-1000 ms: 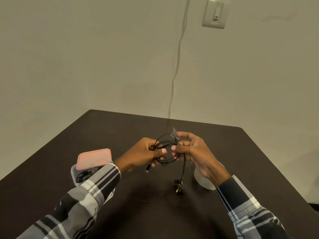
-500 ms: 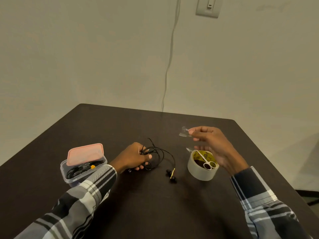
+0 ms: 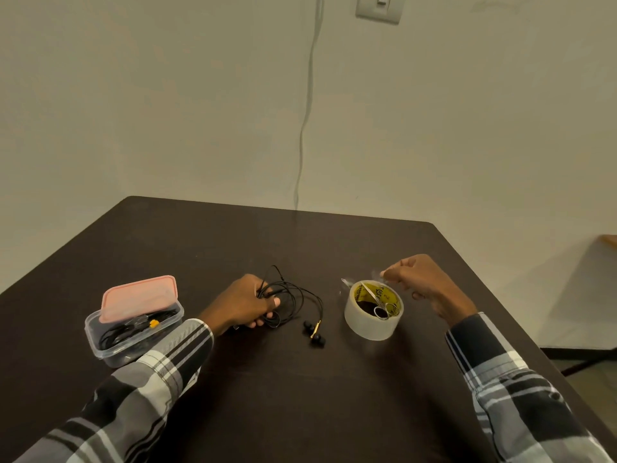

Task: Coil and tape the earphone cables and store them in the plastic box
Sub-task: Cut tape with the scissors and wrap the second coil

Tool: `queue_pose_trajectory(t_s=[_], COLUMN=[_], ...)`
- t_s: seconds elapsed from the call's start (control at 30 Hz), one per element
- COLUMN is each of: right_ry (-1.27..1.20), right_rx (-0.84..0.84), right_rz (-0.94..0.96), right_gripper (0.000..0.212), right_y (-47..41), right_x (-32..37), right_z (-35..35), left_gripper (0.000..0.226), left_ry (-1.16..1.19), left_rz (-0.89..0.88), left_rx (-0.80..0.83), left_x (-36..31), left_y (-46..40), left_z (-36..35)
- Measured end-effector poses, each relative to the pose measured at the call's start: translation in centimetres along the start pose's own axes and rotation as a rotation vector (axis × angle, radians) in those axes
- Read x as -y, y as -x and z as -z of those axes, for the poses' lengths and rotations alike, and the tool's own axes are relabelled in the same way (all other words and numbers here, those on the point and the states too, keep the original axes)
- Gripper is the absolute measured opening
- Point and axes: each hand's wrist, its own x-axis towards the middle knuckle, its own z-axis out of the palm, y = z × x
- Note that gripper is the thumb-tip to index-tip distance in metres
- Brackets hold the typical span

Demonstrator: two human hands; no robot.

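Note:
My left hand (image 3: pixel 245 304) grips a coil of black earphone cable (image 3: pixel 289 300) on the dark table (image 3: pixel 300 396); its two earbuds (image 3: pixel 314 333) lie loose just right of the coil. My right hand (image 3: pixel 424 284) hovers over a roll of clear tape (image 3: pixel 372 310) and pinches a small piece of clear tape (image 3: pixel 380 274) at its fingertips. Small scissors (image 3: pixel 379 304) rest across the roll's top. At the left stands a clear plastic box (image 3: pixel 133 324) with other black cables inside and a pink lid (image 3: pixel 138 297) lying askew on it.
A thin cable (image 3: pixel 307 111) hangs down the wall behind the table, below a wall switch (image 3: pixel 379 8). The table's right edge drops off near my right sleeve.
My hands have parted. The left lowered the coil to the table. The right carried the tape piece rightward over the tape roll. The view tilted down.

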Motion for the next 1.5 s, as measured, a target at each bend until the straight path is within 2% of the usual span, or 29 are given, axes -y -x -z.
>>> queue_pose_trajectory(t_s=[0.5, 0.77, 0.83, 0.97, 1.07, 1.1, 1.23, 1.3, 1.4, 1.5], right_ry=[0.356, 0.43, 0.433, 0.446, 0.361, 0.352, 0.34, 0.245, 0.141, 0.13], right_rx=[-0.024, 0.0, 0.002, -0.022, -0.012, -0.045, -0.364, -0.404, -0.304, -0.095], right_rz=[0.102, 0.108, 0.106, 0.072, 0.067, 0.082, 0.23, 0.352, 0.489, 0.555], right_gripper=[0.012, 0.012, 0.019, 0.053, 0.048, 0.048, 0.046, 0.036, 0.026, 0.038], right_y=[-1.8, -2.0, -2.1, -2.1, -1.8, -1.6, -0.3, 0.9, 2.7, 3.3], right_x=[-1.7, -1.2, -1.4, -1.4, -1.8, -1.9, -0.2, 1.7, 3.7, 4.1], right_z=[-0.3, 0.1, 0.2, 0.2, 0.5, 0.6, 0.4, -1.0, -3.9, -6.8], left_gripper=[0.015, 0.015, 0.015, 0.015, 0.014, 0.013, 0.011, 0.015, 0.017, 0.019], left_ry=[-0.015, -0.013, -0.009, 0.006, 0.038, 0.056, 0.169, 0.255, 0.359, 0.399], left_rz=[-0.005, -0.004, -0.005, -0.008, -0.014, -0.017, -0.048, -0.05, -0.062, -0.089], left_rx=[-0.008, 0.001, -0.004, -0.001, 0.002, 0.004, 0.029, 0.035, 0.054, 0.082], left_x=[0.1, 0.1, 0.1, -0.2, -0.3, -0.3, -0.8, -1.2, -2.0, -2.5], left_y=[-0.2, -0.1, -0.2, 0.0, 0.3, 0.5, 1.1, 1.5, 1.8, 2.2], left_z=[0.0, -0.1, 0.0, -0.1, 0.0, 0.0, 0.5, 1.0, 1.3, 1.6])
